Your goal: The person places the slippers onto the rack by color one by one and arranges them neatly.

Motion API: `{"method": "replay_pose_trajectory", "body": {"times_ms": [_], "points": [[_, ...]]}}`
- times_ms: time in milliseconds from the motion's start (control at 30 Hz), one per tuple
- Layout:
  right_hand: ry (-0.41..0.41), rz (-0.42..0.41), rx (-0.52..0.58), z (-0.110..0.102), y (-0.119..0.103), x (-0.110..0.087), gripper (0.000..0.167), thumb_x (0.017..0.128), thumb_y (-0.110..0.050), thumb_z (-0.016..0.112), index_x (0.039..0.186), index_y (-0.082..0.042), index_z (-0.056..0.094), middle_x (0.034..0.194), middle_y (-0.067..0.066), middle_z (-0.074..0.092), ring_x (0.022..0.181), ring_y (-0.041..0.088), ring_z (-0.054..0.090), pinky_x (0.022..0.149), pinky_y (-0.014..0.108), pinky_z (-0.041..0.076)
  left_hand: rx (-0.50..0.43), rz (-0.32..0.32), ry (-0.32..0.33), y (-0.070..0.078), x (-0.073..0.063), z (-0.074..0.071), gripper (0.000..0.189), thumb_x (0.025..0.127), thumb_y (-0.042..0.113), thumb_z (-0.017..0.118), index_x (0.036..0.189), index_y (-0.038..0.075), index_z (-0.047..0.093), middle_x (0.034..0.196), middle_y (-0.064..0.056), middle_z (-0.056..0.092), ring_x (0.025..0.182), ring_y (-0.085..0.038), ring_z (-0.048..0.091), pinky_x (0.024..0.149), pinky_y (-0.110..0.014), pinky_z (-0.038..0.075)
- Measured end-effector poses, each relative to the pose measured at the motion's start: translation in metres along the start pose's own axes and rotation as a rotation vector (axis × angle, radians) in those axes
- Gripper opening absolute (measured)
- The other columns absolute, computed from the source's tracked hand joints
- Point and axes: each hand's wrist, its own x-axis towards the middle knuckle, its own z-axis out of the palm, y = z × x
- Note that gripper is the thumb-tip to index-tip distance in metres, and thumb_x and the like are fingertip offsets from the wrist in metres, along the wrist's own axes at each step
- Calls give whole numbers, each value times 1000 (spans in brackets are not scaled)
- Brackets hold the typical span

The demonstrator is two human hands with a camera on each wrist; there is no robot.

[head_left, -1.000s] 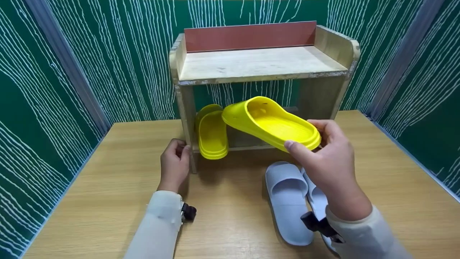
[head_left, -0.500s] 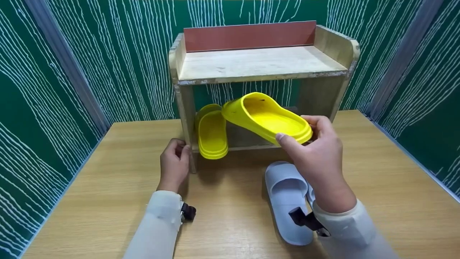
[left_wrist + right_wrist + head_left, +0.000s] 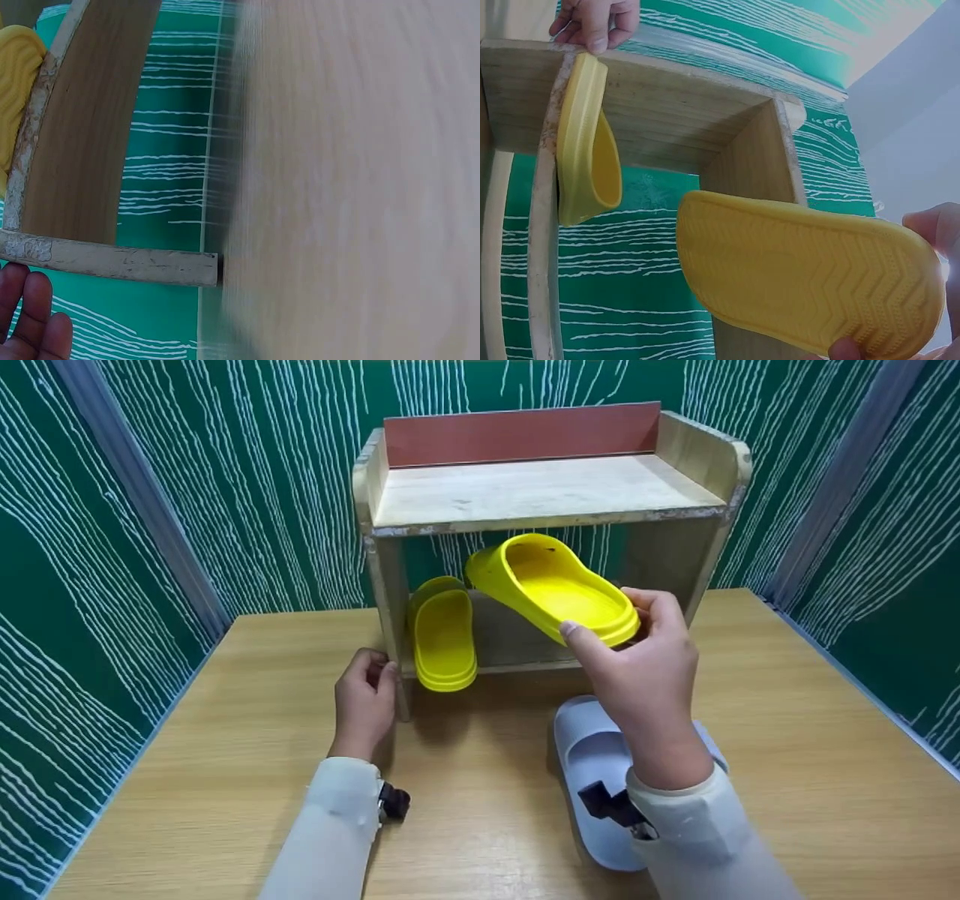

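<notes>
My right hand (image 3: pixel 649 682) pinches a yellow slipper (image 3: pixel 562 589) by its heel, thumb on the near side. The slipper is raised in front of the open lower part of a wooden rack (image 3: pixel 555 495), toe tipped toward it. In the right wrist view its zigzag-patterned sole (image 3: pixel 802 274) shows. A matching yellow slipper (image 3: pixel 444 641) rests on the lower shelf at the left, heel jutting out. My left hand (image 3: pixel 364 701) holds the front edge of the rack's left side panel (image 3: pixel 386 607), thumb at the front and fingers (image 3: pixel 34 307) on the outside.
A grey slipper (image 3: pixel 592 757) lies on the wooden table (image 3: pixel 465 825) beneath my right arm; its mate (image 3: pixel 709 742) is mostly hidden by that arm. The rack's top has a reddish back board (image 3: pixel 525 439). Green walls (image 3: pixel 285 510) with white streaks surround the table.
My right hand has moved left, upward and closer to the rack with the yellow slipper. My left hand and the other yellow slipper have stayed in place.
</notes>
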Motion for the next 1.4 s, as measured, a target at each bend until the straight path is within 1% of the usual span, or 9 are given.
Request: {"method": "replay_pose_trajectory", "body": {"times_ms": [233,467,600,733,867,967,1167,1400], "points": [[13,-2,-2,5,7,2,67,84,-31,88,137,-13,53,129,-1,59,109,14,60,94,30,59,-2,-9,-7,0,0,0,12,109,22,60,118,14,61,104,-7,62,96,-23,59,84,-35,55],[4,-1,17,13,17,4,68,84,-33,89,137,-13,52,130,-1,59,110,14,59,93,29,59,5,-4,-2,-1,0,0,13,109,22,60,118,13,61,104,-7,62,96,-23,58,84,-36,55],[4,11,19,17,23,6,68,84,-34,90,137,-14,52,130,-1,59,110,14,59,94,29,59,0,1,-1,-1,1,1,13,109,22,60,118,13,61,103,-7,62,95,-23,58,83,-36,55],[9,34,-4,21,28,8,70,83,-37,90,137,-15,52,131,-1,59,111,15,59,93,29,59,-6,7,4,-1,1,2,11,109,22,60,117,13,62,101,-6,62,94,-23,58,82,-35,54],[-6,59,-18,24,33,9,70,83,-39,89,137,-15,52,130,-1,59,110,15,60,91,29,59,2,6,5,0,1,1,11,109,21,60,116,14,62,101,-6,61,94,-23,58,82,-34,53],[-26,69,-6,27,36,9,70,84,-39,89,138,-15,51,130,0,59,110,16,60,91,30,59,4,-3,4,1,1,0,10,109,21,60,117,14,62,102,-6,61,95,-22,58,82,-34,53],[-41,85,-6,31,42,10,70,84,-38,89,137,-14,50,130,2,58,111,17,60,94,30,59,-5,-24,-5,1,0,0,11,109,21,60,118,15,62,103,-6,61,96,-22,58,84,-35,54],[-76,112,-33,37,50,11,70,85,-40,88,137,-13,50,129,4,58,110,20,61,96,31,58,-4,-28,-7,1,-1,-1,11,109,21,60,119,15,61,103,-6,61,96,-23,58,84,-35,54]]}}
